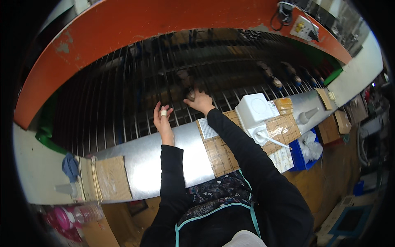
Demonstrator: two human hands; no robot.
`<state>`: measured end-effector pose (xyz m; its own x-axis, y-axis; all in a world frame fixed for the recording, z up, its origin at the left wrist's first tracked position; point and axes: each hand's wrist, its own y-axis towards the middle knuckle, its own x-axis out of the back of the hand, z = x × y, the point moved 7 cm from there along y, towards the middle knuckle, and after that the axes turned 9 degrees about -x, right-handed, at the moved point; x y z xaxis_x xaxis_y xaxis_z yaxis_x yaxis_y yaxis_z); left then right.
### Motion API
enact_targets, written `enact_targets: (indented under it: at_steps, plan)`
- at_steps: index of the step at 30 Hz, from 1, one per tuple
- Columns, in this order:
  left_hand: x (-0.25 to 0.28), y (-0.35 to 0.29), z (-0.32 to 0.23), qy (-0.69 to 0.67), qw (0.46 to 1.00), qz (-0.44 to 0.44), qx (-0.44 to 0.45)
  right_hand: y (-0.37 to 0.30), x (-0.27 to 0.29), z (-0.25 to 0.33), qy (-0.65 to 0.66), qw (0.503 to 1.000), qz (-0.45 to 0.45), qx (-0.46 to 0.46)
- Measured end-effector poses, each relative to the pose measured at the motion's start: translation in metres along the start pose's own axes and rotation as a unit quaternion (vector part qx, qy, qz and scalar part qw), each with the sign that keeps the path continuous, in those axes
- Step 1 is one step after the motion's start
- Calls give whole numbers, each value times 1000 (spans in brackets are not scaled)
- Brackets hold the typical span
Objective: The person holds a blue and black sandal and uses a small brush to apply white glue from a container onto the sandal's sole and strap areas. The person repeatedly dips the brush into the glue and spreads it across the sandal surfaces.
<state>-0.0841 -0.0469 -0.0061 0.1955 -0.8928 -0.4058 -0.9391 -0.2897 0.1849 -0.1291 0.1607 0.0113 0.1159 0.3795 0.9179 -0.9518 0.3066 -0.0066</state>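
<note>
My right hand [200,102] reaches over the dark rack of thin metal rods [109,99]. Its thumb and fingers close round a dark piece with a pale round end [190,94], whose kind I cannot make out. To its left my left hand [163,121] is raised above the rack's near edge, palm partly up, fingers apart, holding nothing. One of its fingers wears a pale band. Farther right, similar dark pieces with round pale ends and blue edges [276,83] rest on the rods.
A metal ledge [152,156] runs in front of me, carrying a white box-shaped device with a cable [255,109], taped cardboard [222,154] and grey cones [308,115]. An orange panel [144,22] arches behind the rack. A blue bin of plastic bags [302,160] stands right.
</note>
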Motion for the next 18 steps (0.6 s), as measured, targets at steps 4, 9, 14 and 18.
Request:
enact_targets:
  at_steps: [4, 9, 14, 18]
  plan:
    - [-6, 3, 11, -117, 991, 27, 55, 9, 2, 10, -36, 998, 29, 38]
    - [-16, -4, 35, -253, 951, 3, 179, -11, 75, 28, 81, 996, 13, 21]
    - [-60, -47, 37, -363, 867, 135, 315, -59, 144, 29, 272, 950, 142, 65]
    - [-78, -95, 8, -407, 824, 275, 282, -113, 168, 32, 269, 924, 172, 210]
